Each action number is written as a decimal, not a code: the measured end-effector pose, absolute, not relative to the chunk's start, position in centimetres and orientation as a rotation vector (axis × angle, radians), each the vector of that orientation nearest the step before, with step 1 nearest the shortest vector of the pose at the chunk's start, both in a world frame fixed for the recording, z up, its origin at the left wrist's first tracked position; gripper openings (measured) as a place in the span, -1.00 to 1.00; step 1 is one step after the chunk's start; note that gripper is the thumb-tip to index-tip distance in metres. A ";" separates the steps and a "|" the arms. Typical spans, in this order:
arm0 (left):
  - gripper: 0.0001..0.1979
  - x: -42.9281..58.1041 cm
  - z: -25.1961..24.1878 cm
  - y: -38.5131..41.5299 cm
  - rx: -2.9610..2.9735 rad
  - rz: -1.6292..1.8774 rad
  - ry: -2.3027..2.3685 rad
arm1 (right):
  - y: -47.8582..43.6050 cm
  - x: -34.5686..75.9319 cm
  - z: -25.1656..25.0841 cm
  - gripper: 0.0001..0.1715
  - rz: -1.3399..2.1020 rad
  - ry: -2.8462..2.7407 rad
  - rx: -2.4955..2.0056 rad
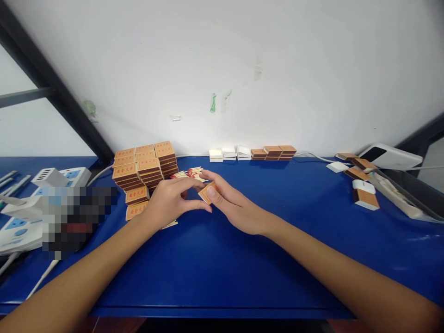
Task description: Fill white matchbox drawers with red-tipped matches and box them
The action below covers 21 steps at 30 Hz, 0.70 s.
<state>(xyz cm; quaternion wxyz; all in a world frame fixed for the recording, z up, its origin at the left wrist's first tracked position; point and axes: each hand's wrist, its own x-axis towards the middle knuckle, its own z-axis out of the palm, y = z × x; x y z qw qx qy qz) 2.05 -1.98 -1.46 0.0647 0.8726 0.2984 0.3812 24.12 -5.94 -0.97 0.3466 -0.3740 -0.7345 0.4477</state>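
Note:
Both hands meet over the blue table [222, 268] around one small orange matchbox [208, 192]. My right hand [236, 206] grips the box with thumb on its near face and fingers behind it. My left hand [171, 199] has its fingers curled, the thumb and fingertips touching the box's left end. Just behind the hands lies a loose heap of red-tipped matches [189, 173]. A tall stack of orange matchboxes [144, 166] stands to the left of the heap, with two more boxes [136, 202] lying flat near my left wrist.
White inner trays [229, 153] and brown sleeves [274, 151] line the wall at the back. Several more boxes [362, 185] lie at the right beside a white device [390, 157] and cables. White power strips [41, 194] sit at the left edge.

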 end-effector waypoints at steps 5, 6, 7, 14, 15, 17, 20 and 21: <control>-0.55 2.2 -1.2 -2.3 2.638 1.188 0.899 | -6.0 24.2 -0.9 -0.14 1.177 -1.921 -0.984; -0.55 2.2 -1.1 -2.4 2.634 1.193 0.904 | -6.1 24.2 -0.9 -0.15 1.175 -1.926 -0.981; -0.55 2.3 -1.0 -2.5 2.624 1.205 0.915 | -6.2 24.2 -0.8 -0.15 1.170 -1.932 -0.982; -0.53 2.6 0.3 -3.2 2.579 1.227 0.978 | -5.9 24.1 -0.6 -0.23 1.179 -1.882 -0.938; -0.53 2.4 0.7 -3.2 2.616 1.194 1.001 | -5.8 24.2 -0.7 -0.25 1.190 -1.848 -0.931; -0.53 1.7 1.7 -3.3 2.709 1.105 1.061 | -5.3 24.4 -0.8 -0.25 1.204 -1.793 -0.938; -0.59 -0.7 3.5 -3.9 2.716 0.971 1.266 | -4.5 25.2 -1.3 -0.22 1.086 -1.819 -0.989; -0.61 -1.8 4.0 -4.4 2.679 1.034 1.361 | -4.3 25.4 -1.4 -0.22 1.007 -1.855 -1.013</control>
